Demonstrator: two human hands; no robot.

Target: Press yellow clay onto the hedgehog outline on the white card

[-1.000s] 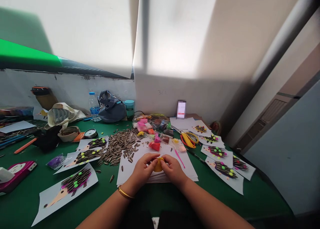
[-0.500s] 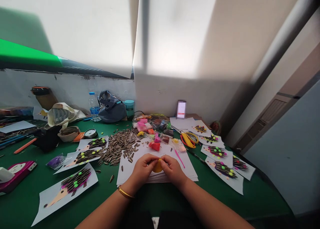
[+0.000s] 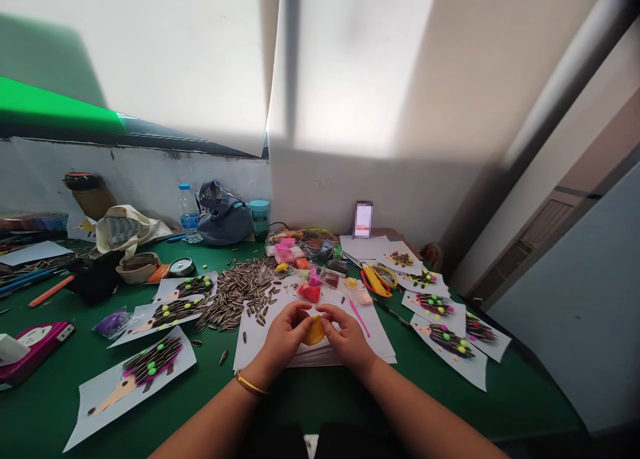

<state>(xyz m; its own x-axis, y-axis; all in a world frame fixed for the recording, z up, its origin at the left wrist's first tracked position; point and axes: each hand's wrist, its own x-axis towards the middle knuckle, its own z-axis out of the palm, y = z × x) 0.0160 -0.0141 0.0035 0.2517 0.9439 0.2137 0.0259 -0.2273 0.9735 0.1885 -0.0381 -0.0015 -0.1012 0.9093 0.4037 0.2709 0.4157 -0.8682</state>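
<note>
A flattened piece of yellow modelling clay (image 3: 315, 331) is between my two hands, over a stack of white paper (image 3: 320, 360). My left hand (image 3: 287, 334) grips its left edge with thumb and fingers. On the opposite edge, my right hand (image 3: 345, 332) pinches it in the same way. Beyond my fingers lies a lump of red clay (image 3: 309, 293), partly in its wrapping. A pink modelling tool (image 3: 360, 317) rests on the paper right of my right hand. Sunflower seeds (image 3: 237, 292) are heaped at the stack's left side.
Hedgehog pictures of seeds and clay lie on the left (image 3: 150, 365) and right (image 3: 447, 342). Behind the stack are clay packets (image 3: 285, 249), and yellow-handled scissors (image 3: 379, 281). A phone (image 3: 363, 220) leans on the wall. A bottle (image 3: 188, 215) and blue bag (image 3: 225, 219) stand at the back.
My fingertips have moved apart at the top of the yellow clay, and my thumbs sit wider on it. More of its flat face shows. The things around have stayed put.
</note>
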